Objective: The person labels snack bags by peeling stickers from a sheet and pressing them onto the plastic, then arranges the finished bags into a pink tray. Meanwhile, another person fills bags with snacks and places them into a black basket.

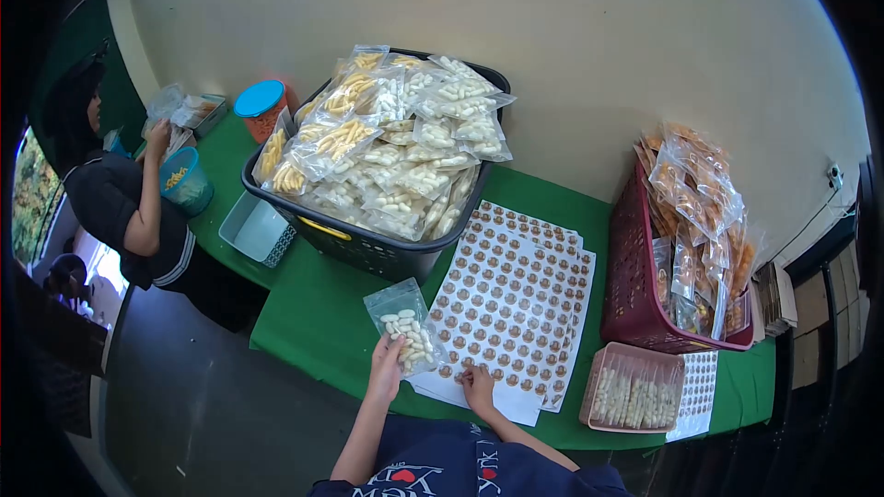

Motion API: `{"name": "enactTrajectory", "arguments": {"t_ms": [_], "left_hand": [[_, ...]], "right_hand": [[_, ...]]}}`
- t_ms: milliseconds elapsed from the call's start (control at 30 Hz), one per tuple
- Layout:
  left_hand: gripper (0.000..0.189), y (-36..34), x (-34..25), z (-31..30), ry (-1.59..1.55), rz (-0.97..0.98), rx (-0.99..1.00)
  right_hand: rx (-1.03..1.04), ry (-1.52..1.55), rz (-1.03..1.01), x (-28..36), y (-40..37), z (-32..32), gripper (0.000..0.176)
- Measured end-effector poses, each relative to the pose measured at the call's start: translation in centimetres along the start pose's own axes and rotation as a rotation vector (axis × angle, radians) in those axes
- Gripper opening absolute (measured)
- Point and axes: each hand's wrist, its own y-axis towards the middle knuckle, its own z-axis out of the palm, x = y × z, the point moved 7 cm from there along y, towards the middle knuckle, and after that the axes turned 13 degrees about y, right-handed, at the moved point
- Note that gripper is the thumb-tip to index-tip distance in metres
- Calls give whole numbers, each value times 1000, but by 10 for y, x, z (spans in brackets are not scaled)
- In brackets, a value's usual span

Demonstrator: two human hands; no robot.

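My left hand (387, 368) is closed on the lower left side of a clear plastic bag (405, 327) with white, oblong snack pieces inside. The bag is tilted above the table's front edge. Beside it, my right hand (479, 390) rests at the lower part of a sticker sheet (506, 299), its fingers pinched at one of the round brown stickers. The fingertips partly hide that sticker. Several such sheets lie stacked and slightly fanned, with a bare white strip at the bottom.
A black basket (368, 253) piled with snack bags stands behind my left hand. To the right are a maroon basket (631, 267) of orange snack bags and a pink tray (635, 388) of white-filled bags. A co-worker (129, 193) stands left, near a blue bucket (187, 186) and grey basket (253, 230).
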Motion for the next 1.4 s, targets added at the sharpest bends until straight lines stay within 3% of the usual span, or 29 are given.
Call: {"name": "enactTrajectory", "arguments": {"t_ms": [167,267,367,467,500,633,733,833,1000,1400], "left_hand": [[34,-1,8,4,45,-67,36],[36,-4,3,15,113,-79,60],[37,-4,5,22,178,-48,99],[37,-7,9,23,260,-65,125],[37,-9,10,23,290,-78,132],[35,-15,8,30,318,-78,164],[32,-18,9,34,435,-35,191],[26,-29,-9,59,552,110,232],[31,-30,6,66,530,58,289],[43,-27,10,67,452,-219,336]], "right_hand": [[-36,-119,-6,12,-1,-4,9],[80,219,297,4,-3,-5,10],[275,485,403,-30,-13,11,14],[494,792,606,48,-1,-21,14],[388,938,568,48,4,-27,12],[210,1030,442,87,37,-70,12],[317,1024,427,132,53,-82,17],[244,981,279,150,59,-78,25],[96,822,147,154,58,-80,26],[75,657,139,171,62,-104,26]]}}
